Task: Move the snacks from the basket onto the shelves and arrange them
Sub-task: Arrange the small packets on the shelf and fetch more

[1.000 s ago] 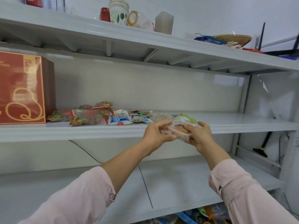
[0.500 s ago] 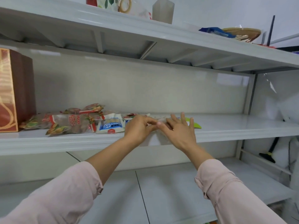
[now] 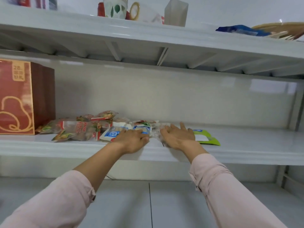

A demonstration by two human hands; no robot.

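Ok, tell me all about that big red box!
The red box is dark red with a gold frame, a curly gold gourd-like outline and the number 28 near the top. It looks like cardboard. It stands upright at the left end of the middle shelf, partly cut off by the picture's edge. Snack packets lie right beside it.

Left hand and right hand atop snack packets, middle shelf
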